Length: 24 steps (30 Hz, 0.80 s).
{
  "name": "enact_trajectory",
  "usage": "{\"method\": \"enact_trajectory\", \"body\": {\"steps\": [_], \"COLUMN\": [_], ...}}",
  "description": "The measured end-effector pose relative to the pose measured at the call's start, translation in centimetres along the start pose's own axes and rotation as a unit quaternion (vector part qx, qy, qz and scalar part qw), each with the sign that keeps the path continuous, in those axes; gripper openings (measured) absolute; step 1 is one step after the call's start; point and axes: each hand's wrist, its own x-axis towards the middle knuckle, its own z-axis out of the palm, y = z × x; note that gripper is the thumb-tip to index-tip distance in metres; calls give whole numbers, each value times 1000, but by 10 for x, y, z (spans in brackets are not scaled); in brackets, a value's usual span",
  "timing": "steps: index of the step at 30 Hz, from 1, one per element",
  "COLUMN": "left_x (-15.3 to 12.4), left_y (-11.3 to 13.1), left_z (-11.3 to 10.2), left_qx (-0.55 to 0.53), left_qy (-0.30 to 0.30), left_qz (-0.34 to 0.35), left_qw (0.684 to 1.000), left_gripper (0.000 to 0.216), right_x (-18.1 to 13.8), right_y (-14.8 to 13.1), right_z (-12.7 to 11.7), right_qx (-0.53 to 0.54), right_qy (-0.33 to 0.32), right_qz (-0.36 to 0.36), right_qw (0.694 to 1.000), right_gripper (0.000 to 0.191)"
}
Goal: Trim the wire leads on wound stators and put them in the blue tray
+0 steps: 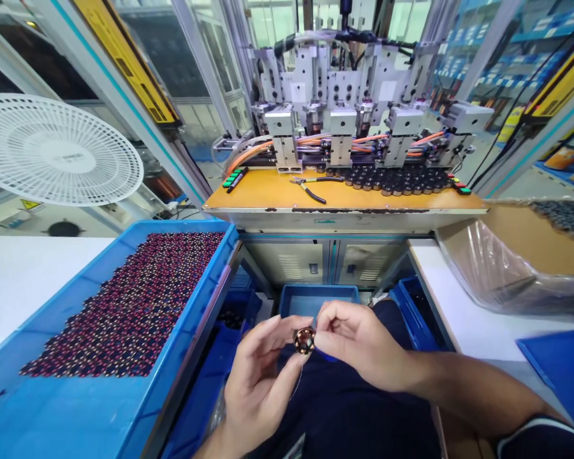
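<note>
1. Two hands of mine show in the head view, both in front of my dark clothing, near the middle of the scene.
2. My left hand (263, 376) is clamped on a small ring part (304, 341), thumb below and fingers above, so that its open face with coppery windings is turned up toward me.
3. My right hand (363, 344) comes in from the right, its thumb and forefinger drawn together at the ring's right edge; I cannot tell what, if anything, lies between those fingertips.
4. A thin pale strand (296, 384) hangs below the ring, beside my left thumb.
5. On my left stands a large blue tray (76, 414), with dense rows of dark, red and pale parts (134, 306) filling its far portion, and a white fan (67, 153) beyond it.
6. Far ahead, a machine (339, 121) rises over an orange worktop (258, 194), where pliers (310, 189) lie open left of many black round pieces (397, 180).
7. On my right, a plastic-lined carton (507, 255) sits on a white table (478, 325), dark pieces (564, 217) at its far right.
8. A blue bin (320, 293) is just beyond my hands.
</note>
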Motion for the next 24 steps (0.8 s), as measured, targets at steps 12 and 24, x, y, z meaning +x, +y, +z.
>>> {"method": "enact_trajectory", "body": {"steps": [12,24], "left_x": [13,13], "left_y": [-4,-7], "left_z": [0,5], "left_qx": [-122,-211], "left_qy": [-65,-76], "left_qz": [-103,-196], "left_qw": [985,955], "left_gripper": [33,26], "right_x": [2,9], "right_y": [-17,-24], "right_z": [-15,-36], "right_qx": [-70,-60], "right_qy": [-8,-66], "right_qz": [-11,111], "right_qw": [997,990], "right_gripper": [28,18]}}
